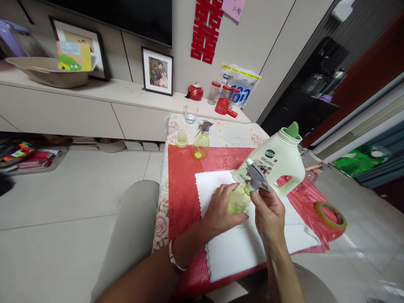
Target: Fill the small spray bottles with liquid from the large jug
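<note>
Wrapped round the body of a clear yellow-green spray bottle point(239, 201) is my left hand point(221, 208). The grey spray head point(257, 176) sits at the bottle's neck, and my right hand point(269, 210) grips it there, thumb near the collar. The bottle is held tilted above a white scalloped mat point(235, 256). Just behind it stands a large pale green jug point(280, 158) with an open mouth and a green piece standing in it. A second spray bottle point(200, 145) with a dark head stands farther back, beside a pale yellow-green cap point(182, 139).
A glass cup point(190, 114) stands at the table's back edge. Tape point(330, 215) lies on red plastic at the right, near another spray bottle point(312, 174). Behind, a cabinet point(126, 90) holds jars point(213, 92), a red pot point(195, 91) and a framed photo point(157, 71).
</note>
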`<state>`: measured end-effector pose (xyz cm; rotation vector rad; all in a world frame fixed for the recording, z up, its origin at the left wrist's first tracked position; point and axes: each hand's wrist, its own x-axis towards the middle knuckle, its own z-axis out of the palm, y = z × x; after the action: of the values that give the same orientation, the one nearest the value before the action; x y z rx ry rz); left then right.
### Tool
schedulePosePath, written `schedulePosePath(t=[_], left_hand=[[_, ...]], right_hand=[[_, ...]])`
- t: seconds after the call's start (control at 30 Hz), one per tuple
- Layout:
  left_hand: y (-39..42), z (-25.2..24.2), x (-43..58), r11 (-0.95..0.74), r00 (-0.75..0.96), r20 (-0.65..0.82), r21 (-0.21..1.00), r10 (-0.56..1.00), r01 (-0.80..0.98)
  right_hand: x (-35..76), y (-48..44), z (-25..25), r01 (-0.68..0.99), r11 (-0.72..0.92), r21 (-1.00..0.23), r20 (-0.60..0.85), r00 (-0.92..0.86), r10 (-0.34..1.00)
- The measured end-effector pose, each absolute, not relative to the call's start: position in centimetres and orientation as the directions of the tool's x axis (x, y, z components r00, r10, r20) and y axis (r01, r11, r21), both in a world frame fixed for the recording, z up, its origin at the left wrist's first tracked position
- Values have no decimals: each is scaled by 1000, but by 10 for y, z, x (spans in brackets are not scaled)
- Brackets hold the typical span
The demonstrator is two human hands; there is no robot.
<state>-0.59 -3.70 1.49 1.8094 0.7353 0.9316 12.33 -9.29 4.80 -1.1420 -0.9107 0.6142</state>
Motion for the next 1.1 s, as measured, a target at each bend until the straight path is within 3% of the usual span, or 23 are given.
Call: schedulePosePath(t=[0.2, 0.33, 0.67, 1.1], left_hand=[[-38, 14, -5, -450, 518, 313, 879, 796, 161], [-42, 12, -5, -563, 472, 423, 800, 774, 207], [-49, 11, -4, -724, 357, 680, 690, 640, -16], [-50, 12, -6, -712, 374, 668, 702, 643, -30]], right_hand=[[123, -94, 43, 43, 321, -946, 295, 522, 800], [120, -96, 43, 54, 326, -944, 304, 529, 792], [112, -98, 45, 94, 303, -948, 304, 537, 787], [112, -100, 46, 168, 306, -937, 346, 557, 755]])
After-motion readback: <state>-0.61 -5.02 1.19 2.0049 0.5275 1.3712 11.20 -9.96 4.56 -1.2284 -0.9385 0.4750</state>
